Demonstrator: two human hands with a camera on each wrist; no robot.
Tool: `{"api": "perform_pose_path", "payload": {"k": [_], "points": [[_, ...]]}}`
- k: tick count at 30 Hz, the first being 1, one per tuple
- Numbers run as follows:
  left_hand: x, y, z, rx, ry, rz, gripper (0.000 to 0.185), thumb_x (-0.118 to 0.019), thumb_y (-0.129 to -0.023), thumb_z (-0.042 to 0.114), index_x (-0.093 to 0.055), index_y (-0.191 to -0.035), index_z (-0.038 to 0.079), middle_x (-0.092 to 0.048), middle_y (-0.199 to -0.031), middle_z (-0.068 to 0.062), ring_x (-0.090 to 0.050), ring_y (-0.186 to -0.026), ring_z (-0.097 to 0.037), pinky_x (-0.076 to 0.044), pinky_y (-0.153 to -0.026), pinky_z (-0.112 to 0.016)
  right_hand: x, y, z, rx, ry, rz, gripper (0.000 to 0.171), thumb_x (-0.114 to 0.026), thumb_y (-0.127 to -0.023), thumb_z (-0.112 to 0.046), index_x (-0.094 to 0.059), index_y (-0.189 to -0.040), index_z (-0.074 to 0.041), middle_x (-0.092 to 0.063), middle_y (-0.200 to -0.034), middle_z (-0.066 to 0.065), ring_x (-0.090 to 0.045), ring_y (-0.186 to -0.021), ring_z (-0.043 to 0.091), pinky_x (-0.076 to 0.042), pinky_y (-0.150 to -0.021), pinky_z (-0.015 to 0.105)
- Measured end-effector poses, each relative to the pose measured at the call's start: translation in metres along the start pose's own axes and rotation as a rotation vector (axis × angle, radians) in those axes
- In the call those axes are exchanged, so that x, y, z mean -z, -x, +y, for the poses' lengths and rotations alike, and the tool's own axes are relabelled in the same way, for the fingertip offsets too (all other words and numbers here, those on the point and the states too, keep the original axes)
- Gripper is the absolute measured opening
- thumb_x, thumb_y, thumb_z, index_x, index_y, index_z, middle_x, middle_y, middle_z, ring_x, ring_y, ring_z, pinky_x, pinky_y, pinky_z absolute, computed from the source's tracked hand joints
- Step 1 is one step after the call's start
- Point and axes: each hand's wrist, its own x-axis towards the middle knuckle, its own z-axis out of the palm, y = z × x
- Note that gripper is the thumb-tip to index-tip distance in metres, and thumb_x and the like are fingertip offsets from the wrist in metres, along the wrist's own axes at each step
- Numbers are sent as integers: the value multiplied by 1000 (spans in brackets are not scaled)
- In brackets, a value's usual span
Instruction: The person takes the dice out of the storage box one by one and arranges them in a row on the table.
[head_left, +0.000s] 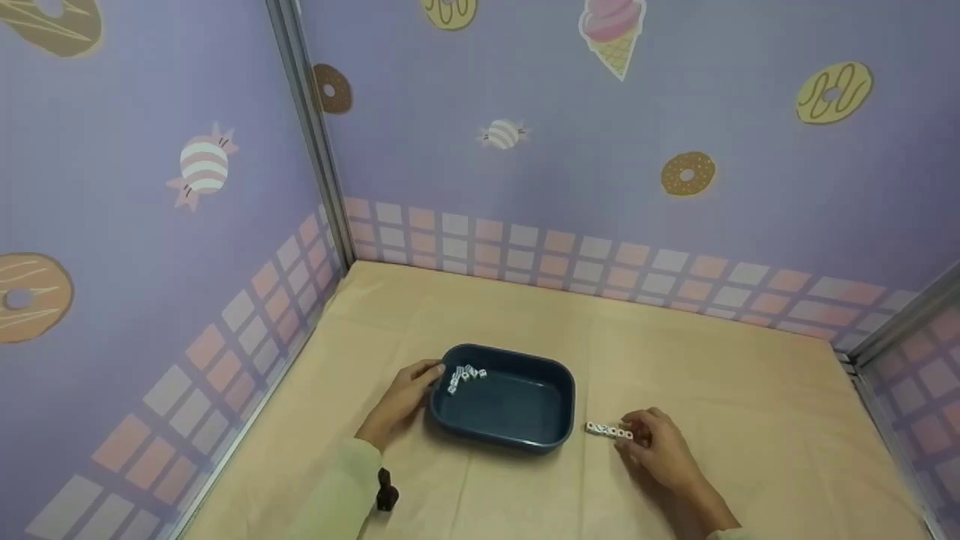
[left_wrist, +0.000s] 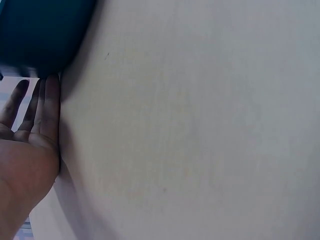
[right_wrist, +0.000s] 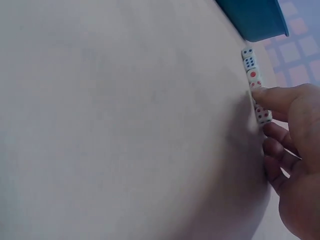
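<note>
A dark blue rectangular tray (head_left: 510,442) stands on the cloth-covered table, with several small white dice (head_left: 465,375) gathered in its far left corner. At its left end is my left hand (head_left: 405,394); the straight fingers (left_wrist: 51,107) reach the tray's outer wall. To the right of the tray lies a straight row of white dice (head_left: 604,430) with red and blue pips. My right hand (head_left: 660,446) pinches this row near its right end, with the thumb (right_wrist: 275,98) against the side of the dice. The other fingers are bent beside the end die.
A small dark object (head_left: 386,491) lies by the left sleeve (head_left: 341,487). Pale cloth (head_left: 675,337) covers the table. Purple walls (head_left: 525,75) with printed sweets and a tile pattern enclose the back and both sides, with metal posts (head_left: 311,127) at the corners.
</note>
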Motion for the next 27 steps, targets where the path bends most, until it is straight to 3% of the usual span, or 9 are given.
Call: {"api": "perform_pose_path", "payload": {"k": [4,8,13,18,23,27], "points": [[1,0,0,-19,2,9,55,-61,-109,43,-58,-150,6,-61,-146,-17,-63,-129,-34,-52,-105,-46,-5,-9,-21,111,-16,94,30,-84,-91,-6,-73,-117,-2,-64,-104,6,-59,-96,22,-54,-82,39],[-1,2,0,-27,11,8,55,-62,-108,43,-59,-149,5,-61,-146,-18,-62,-130,-34,-52,-106,-46,-16,-24,-52,241,-59,193,24,-85,-90,-4,-75,-111,-3,-68,-102,5,-64,-92,23,-57,-77,44],[-3,1,-1,-14,27,2,55,-61,-109,42,-58,-149,4,-61,-145,-18,-62,-130,-34,-54,-102,-42,-37,-47,-95,375,-140,223,20,-83,-89,1,-75,-107,0,-70,-99,4,-68,-87,23,-59,-73,40],[-5,0,-2,-17,20,-2,55,-61,-109,41,-58,-149,3,-59,-148,-18,-59,-135,-34,-51,-107,-45,-67,-64,-129,407,-187,173,20,-82,-91,-1,-74,-110,-1,-71,-101,5,-70,-88,20,-59,-75,31],[-5,-1,0,-23,20,-14,54,-62,-109,41,-59,-149,5,-59,-149,-17,-58,-136,-32,-50,-109,-46,-95,-76,-149,391,-167,152,24,-82,-93,-6,-74,-116,-4,-73,-108,6,-71,-97,21,-60,-83,37],[-2,-1,0,-12,23,12,53,-61,-109,40,-59,-148,4,-60,-147,-19,-62,-131,-35,-54,-104,-44,-115,-85,-161,376,-139,116,29,-82,-94,-10,-74,-120,-2,-73,-111,7,-71,-103,23,-59,-89,42]]}}
